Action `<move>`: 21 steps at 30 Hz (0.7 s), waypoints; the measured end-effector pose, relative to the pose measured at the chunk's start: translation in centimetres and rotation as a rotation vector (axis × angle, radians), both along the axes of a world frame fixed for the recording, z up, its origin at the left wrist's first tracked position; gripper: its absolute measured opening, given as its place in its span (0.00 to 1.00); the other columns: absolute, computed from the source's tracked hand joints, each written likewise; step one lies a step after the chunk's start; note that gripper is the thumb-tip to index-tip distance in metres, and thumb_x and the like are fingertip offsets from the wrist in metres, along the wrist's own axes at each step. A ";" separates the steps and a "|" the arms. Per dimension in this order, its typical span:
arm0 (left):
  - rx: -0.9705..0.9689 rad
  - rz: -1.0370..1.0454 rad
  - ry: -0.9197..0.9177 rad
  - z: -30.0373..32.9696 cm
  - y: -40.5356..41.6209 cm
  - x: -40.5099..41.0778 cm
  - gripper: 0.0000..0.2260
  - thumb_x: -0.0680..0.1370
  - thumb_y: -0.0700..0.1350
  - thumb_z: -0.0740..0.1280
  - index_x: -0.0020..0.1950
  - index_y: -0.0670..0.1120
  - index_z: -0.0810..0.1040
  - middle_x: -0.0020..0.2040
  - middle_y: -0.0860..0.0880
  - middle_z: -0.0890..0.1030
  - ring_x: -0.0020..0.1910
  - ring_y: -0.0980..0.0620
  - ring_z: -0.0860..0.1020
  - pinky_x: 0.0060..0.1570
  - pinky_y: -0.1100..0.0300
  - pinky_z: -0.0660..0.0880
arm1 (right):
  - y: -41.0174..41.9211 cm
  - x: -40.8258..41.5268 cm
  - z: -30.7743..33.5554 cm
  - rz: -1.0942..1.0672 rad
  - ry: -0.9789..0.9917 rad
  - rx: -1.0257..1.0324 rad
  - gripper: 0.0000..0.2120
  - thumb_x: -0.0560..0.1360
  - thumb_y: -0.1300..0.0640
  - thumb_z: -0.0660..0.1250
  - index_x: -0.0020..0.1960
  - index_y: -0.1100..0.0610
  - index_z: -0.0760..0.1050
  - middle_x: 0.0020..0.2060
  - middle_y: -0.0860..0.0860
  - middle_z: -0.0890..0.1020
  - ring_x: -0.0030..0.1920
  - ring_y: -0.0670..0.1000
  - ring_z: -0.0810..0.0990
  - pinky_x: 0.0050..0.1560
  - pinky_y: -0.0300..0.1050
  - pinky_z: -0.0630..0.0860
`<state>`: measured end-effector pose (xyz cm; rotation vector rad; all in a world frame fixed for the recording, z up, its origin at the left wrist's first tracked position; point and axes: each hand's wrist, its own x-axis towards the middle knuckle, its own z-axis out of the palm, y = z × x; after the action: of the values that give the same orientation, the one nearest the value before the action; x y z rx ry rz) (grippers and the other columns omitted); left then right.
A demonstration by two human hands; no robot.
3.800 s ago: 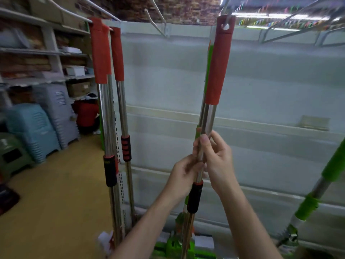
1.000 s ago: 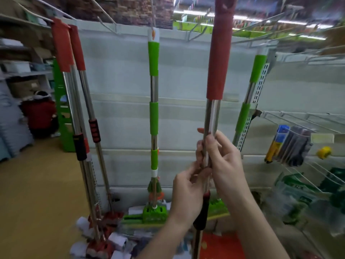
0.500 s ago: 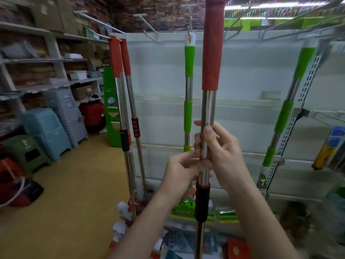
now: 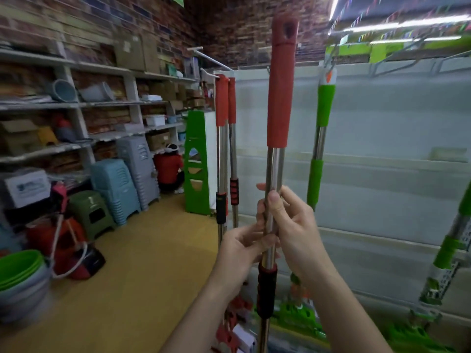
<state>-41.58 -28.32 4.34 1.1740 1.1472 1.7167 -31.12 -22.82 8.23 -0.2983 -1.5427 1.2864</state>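
A steel mop pole with a red foam grip (image 4: 274, 159) stands upright in front of me. My right hand (image 4: 293, 228) wraps around its bare metal shaft, thumb pointing up. Just below, my left hand (image 4: 242, 248) grips the same shaft above the black and red twist collar (image 4: 266, 286). The pole's lower end and mop head are out of view.
Two more red-grip mops (image 4: 225, 154) hang from a hook on the white display wall (image 4: 382, 138), and green-grip mops (image 4: 319, 141) hang to the right. Shelving (image 4: 76, 105), stacked plastic stools (image 4: 114, 189) and basins (image 4: 20, 273) line the left. A person in red (image 4: 168, 169) crouches at the back.
My view has swung left, so the hanging mops sit further right and the shelving fills more of the left. Both hands keep the same hold on the pole.
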 end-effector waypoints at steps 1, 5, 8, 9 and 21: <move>0.004 -0.001 0.003 -0.1 0.2 -1.0 0.10 0.77 0.37 0.71 0.55 0.47 0.87 0.51 0.38 0.87 0.49 0.33 0.85 0.47 0.48 0.84 | 0.1 -1.1 0.0 -0.008 -0.003 -0.005 0.20 0.79 0.47 0.63 0.56 0.65 0.76 0.37 0.53 0.78 0.39 0.52 0.77 0.38 0.45 0.74; -0.006 -0.009 0.028 -0.3 1.1 -5.2 0.10 0.79 0.38 0.70 0.51 0.51 0.87 0.52 0.35 0.85 0.50 0.30 0.83 0.52 0.40 0.82 | 0.6 -5.4 0.1 -0.026 -0.009 -0.027 0.19 0.78 0.47 0.64 0.56 0.63 0.77 0.37 0.51 0.79 0.40 0.53 0.77 0.38 0.46 0.75; -0.022 -0.025 0.037 -0.2 1.7 -9.1 0.09 0.79 0.38 0.70 0.52 0.50 0.87 0.49 0.39 0.87 0.45 0.39 0.85 0.46 0.48 0.84 | 1.0 -9.0 0.3 -0.038 -0.020 -0.042 0.15 0.81 0.51 0.63 0.57 0.63 0.78 0.36 0.47 0.82 0.39 0.47 0.80 0.35 0.38 0.76; -0.023 -0.028 0.044 -0.1 2.0 -10.1 0.09 0.79 0.38 0.70 0.53 0.49 0.87 0.48 0.41 0.88 0.43 0.42 0.85 0.42 0.51 0.83 | 1.1 -10.0 0.4 -0.045 -0.022 -0.048 0.13 0.82 0.54 0.62 0.57 0.63 0.78 0.35 0.47 0.83 0.39 0.46 0.81 0.36 0.38 0.77; -0.048 -0.053 0.058 -0.5 5.1 -19.5 0.08 0.79 0.39 0.70 0.54 0.49 0.86 0.50 0.41 0.88 0.47 0.40 0.86 0.49 0.41 0.83 | 4.4 -19.7 -0.5 -0.129 -0.017 -0.080 0.12 0.83 0.54 0.62 0.60 0.58 0.79 0.37 0.53 0.78 0.39 0.53 0.76 0.36 0.40 0.76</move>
<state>-61.10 -23.23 3.82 1.2206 1.1750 1.6158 -50.81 -18.42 7.73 -0.4532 -1.4646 1.2484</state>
